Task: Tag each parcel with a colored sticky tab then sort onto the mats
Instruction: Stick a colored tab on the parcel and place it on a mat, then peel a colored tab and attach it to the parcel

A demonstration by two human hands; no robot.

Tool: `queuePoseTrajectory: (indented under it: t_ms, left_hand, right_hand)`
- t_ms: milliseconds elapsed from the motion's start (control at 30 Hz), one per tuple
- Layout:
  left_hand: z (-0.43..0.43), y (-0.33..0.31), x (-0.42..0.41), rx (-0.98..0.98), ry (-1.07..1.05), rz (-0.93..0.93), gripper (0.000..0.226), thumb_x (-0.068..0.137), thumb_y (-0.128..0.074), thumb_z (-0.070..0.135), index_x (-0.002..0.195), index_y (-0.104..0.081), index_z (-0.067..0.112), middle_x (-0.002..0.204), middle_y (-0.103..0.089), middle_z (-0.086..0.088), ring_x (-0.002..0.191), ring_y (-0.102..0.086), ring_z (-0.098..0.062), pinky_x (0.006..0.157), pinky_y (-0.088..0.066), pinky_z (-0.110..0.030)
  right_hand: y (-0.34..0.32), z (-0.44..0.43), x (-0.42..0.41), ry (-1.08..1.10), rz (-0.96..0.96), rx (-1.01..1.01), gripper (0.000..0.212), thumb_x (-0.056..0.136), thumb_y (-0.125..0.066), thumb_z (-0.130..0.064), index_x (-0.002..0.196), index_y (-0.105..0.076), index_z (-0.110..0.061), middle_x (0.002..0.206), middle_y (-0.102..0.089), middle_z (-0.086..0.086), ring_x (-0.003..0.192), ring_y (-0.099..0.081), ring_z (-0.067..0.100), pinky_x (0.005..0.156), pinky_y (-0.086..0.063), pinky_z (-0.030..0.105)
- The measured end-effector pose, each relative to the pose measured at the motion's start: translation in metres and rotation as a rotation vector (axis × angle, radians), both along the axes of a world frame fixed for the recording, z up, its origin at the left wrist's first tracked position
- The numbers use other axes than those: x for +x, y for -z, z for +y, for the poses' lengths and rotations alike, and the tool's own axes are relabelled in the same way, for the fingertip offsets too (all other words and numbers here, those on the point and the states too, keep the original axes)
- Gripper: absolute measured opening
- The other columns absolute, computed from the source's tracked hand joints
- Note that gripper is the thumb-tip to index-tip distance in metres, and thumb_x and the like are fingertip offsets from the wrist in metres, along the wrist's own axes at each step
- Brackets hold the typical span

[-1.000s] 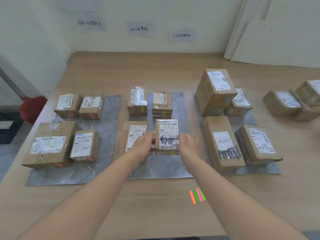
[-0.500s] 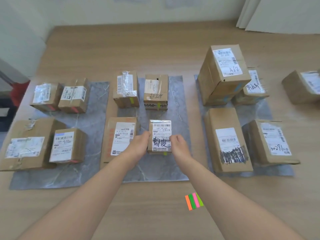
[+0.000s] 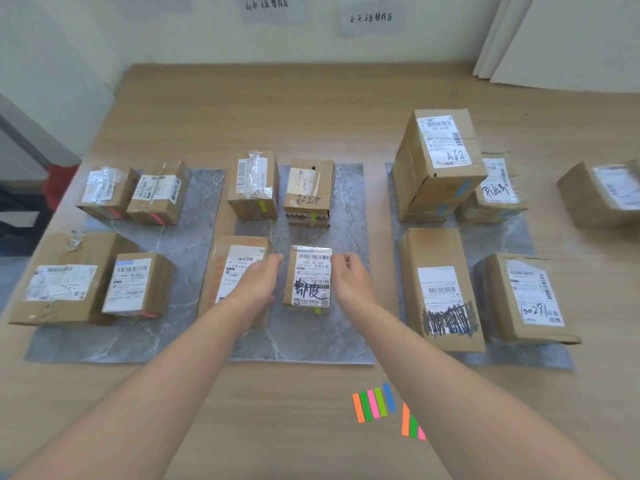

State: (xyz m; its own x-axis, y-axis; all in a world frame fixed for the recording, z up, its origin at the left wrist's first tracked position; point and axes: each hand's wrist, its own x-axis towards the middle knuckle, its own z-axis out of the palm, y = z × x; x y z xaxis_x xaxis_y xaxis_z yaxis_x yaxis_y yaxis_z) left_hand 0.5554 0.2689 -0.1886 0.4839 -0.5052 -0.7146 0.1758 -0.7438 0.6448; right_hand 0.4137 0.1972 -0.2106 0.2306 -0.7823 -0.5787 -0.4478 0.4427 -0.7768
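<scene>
Wooden bench (image 3: 311, 109); grey middle mat (image 3: 311, 341) under both hands. Small labelled parcel (image 3: 309, 277) lies on the mat between the hands. Left hand (image 3: 258, 284) and right hand (image 3: 351, 280) sit just beside it, fingers relaxed, gripping nothing. Sticky tabs (image 3: 374, 402) lie by the right forearm.

One wide-angle view, worn on the person's head, looks forward and steeply down across the light wooden desk (image 3: 277, 112) from its near edge. Bare forearms (image 3: 166, 375) enter close at the bottom; the grey marbled mats (image 3: 204, 237) lie mid-frame, the pale far wall (image 3: 86, 46) on top.
</scene>
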Motion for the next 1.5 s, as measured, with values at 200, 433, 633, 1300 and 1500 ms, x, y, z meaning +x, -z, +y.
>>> queuePoseTrajectory:
  t_ms: [200, 433, 633, 1300, 1500]
  left_hand:
    - [0.013, -0.039, -0.003, -0.138, -0.071, -0.041, 0.028, 0.100, -0.043, 0.044, 0.093, -0.062, 0.024, 0.095, -0.060, 0.001, 0.098, -0.057, -0.021, 0.091, -0.048, -0.036]
    - [0.044, -0.095, -0.002, -0.340, -0.113, -0.105, 0.037, 0.102, -0.040, 0.043, 0.119, -0.060, 0.017, 0.122, -0.062, -0.004, 0.114, -0.058, -0.023, 0.095, -0.043, -0.035]
    - [0.084, -0.140, 0.006, -0.487, -0.058, -0.134, 0.042, 0.102, -0.039, 0.045, 0.124, -0.060, 0.017, 0.126, -0.062, -0.006, 0.114, -0.059, -0.022, 0.108, -0.039, -0.043]
    - [0.297, -0.232, 0.062, -0.725, 0.112, -0.180, 0.025, 0.103, -0.040, 0.039, 0.098, -0.061, 0.028, 0.102, -0.061, 0.010, 0.100, -0.055, -0.012, 0.095, -0.040, -0.035]
    - [0.315, -0.249, 0.041, -0.720, 0.158, -0.216, 0.045, 0.102, -0.038, 0.043, 0.135, -0.055, 0.017, 0.123, -0.060, 0.001, 0.118, -0.053, -0.019, 0.111, -0.037, -0.043]
  right_hand:
    - [-0.049, 0.009, -0.005, -0.069, -0.059, -0.068, 0.034, 0.103, -0.041, -0.041, 0.121, -0.057, -0.016, 0.106, -0.058, -0.005, 0.088, -0.052, 0.011, 0.069, -0.038, 0.029]
    - [-0.113, 0.036, 0.002, -0.117, -0.137, -0.235, 0.032, 0.104, -0.040, -0.042, 0.120, -0.056, -0.020, 0.099, -0.056, -0.008, 0.091, -0.053, 0.012, 0.075, -0.040, 0.032]
    - [-0.166, 0.082, 0.012, -0.065, -0.232, -0.364, 0.022, 0.104, -0.043, -0.033, 0.086, -0.049, -0.022, 0.073, -0.044, -0.007, 0.064, -0.040, 0.010, 0.058, -0.033, 0.027]
    - [-0.245, 0.309, 0.055, 0.017, -0.159, -0.665, 0.026, 0.105, -0.043, -0.035, 0.115, -0.062, -0.019, 0.086, -0.058, -0.006, 0.073, -0.050, 0.006, 0.057, -0.039, 0.014]
    - [-0.253, 0.324, 0.035, 0.057, -0.236, -0.663, 0.025, 0.105, -0.045, -0.033, 0.114, -0.062, -0.017, 0.085, -0.056, -0.008, 0.078, -0.052, 0.009, 0.067, -0.042, 0.023]
